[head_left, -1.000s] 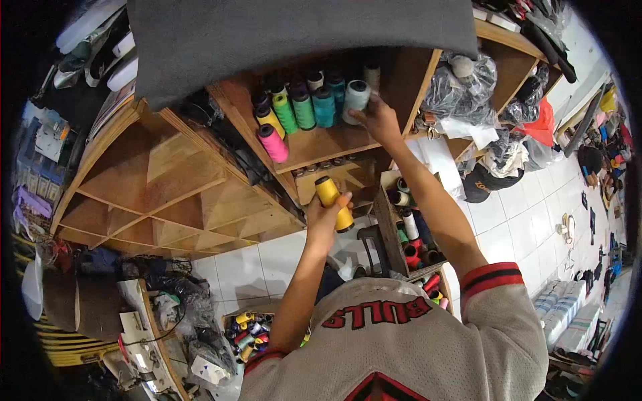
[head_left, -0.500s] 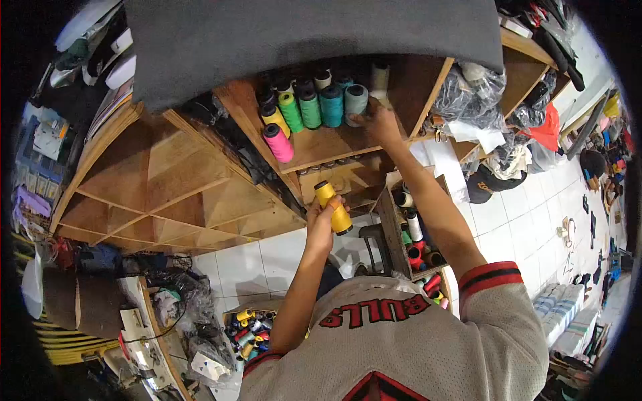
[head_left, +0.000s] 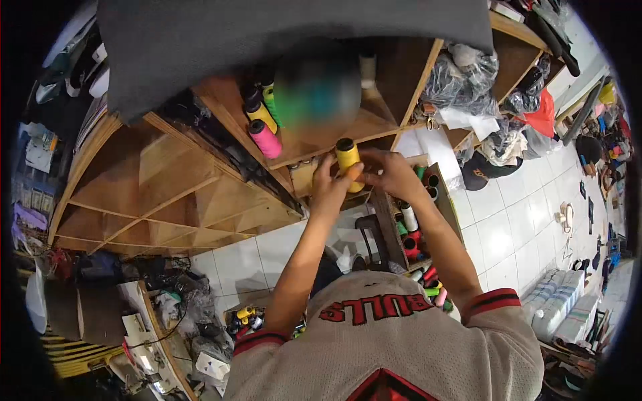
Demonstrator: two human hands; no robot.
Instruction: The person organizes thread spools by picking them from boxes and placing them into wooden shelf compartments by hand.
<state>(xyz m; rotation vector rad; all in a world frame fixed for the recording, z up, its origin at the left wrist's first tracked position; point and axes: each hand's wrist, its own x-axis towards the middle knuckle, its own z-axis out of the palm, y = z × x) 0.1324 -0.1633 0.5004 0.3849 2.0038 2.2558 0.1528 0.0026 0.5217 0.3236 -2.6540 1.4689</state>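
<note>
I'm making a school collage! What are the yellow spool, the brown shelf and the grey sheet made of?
Tall yellow thread spool: probably wound thread with a soft sheen; its dark end looks like plastic.
Brown boxy wooden shelf: probably plywood, fairly smooth, with patchy brown boards.
Broad dark grey fabric sheet: perhaps felt, matte without shine.

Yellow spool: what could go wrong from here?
Yellow spool: it could slip if the left hand loosens too soon; the right hand is close, but whether it has a grip is unclear.

Pink spool: it stands near the front edge of the shelf, so a careless reach inside might knock it off.
</note>
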